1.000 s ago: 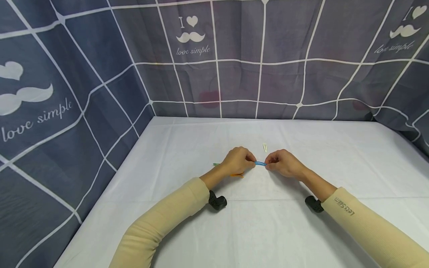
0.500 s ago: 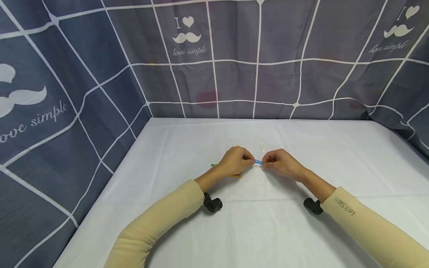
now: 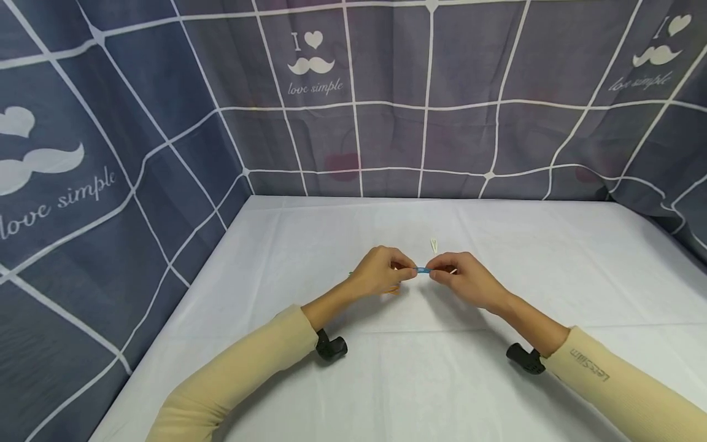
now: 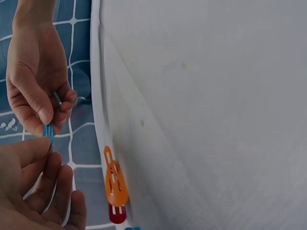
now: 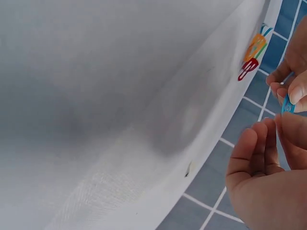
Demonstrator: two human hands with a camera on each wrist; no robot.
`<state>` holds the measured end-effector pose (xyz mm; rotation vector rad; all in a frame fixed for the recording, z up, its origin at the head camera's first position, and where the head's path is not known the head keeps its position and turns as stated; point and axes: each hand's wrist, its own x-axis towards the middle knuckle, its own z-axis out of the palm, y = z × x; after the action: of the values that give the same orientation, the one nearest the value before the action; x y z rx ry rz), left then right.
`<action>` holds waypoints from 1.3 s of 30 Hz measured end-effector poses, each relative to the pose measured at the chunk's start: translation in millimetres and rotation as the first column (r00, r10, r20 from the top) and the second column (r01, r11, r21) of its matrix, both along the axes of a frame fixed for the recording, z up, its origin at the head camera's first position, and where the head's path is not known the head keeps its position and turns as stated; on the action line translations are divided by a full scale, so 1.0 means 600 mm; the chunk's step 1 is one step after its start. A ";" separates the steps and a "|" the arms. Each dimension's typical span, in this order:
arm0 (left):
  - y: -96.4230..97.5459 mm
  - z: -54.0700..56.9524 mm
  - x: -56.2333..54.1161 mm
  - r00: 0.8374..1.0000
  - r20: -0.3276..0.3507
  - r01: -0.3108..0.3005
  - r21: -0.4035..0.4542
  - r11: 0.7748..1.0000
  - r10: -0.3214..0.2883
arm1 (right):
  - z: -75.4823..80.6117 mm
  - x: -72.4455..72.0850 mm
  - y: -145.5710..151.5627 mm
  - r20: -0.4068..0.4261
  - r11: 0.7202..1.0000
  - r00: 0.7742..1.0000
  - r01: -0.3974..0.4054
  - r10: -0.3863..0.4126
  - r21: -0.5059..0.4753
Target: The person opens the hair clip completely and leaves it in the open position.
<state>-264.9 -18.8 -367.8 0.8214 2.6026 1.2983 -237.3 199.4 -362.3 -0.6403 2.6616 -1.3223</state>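
A blue snap hair clip point(image 3: 423, 270) spans the small gap between my two hands, held above the table. My left hand point(image 3: 381, 271) pinches one end between thumb and fingers. The other end is pinched by my right hand point(image 3: 466, 279). The left wrist view shows the blue clip point(image 4: 48, 130) between the fingertips, its ends covered by them. From the right wrist view, the clip's point(image 5: 288, 105) flat face is partly visible. Beneath the left hand, an orange hair clip point(image 4: 115, 184) lies overlapping a red one point(image 4: 117, 214).
A pale hair clip point(image 3: 434, 246) lies on the white tablecloth point(image 3: 431, 368) beyond the hands. In the right wrist view, a bit of green point(image 5: 262, 50) shows among the clustered clips. A dark checked curtain point(image 3: 392, 135) stands behind the table.
Both hands have shifted slightly and the gap between them has narrowed, with less of the blue hair clip showing. The left forearm has swung a little outward to the left.
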 end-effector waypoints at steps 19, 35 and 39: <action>-0.018 0.005 0.037 0.998 -0.024 0.067 0.048 0.997 -0.066 | 0.002 0.037 0.000 -0.061 0.993 0.994 -0.092 0.087 -0.071; -0.028 0.001 0.041 0.992 -0.058 0.119 0.049 0.992 -0.116 | -0.002 0.044 -0.007 -0.054 0.992 0.993 -0.110 0.106 -0.060; -0.028 0.000 0.040 0.991 -0.060 0.125 0.046 0.991 -0.122 | -0.004 0.045 -0.006 -0.062 0.992 0.992 -0.111 0.107 -0.059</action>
<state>-240.8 -35.7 -367.9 1.0255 2.5251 1.3293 -210.4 195.8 -364.5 -0.8321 2.5967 -1.3819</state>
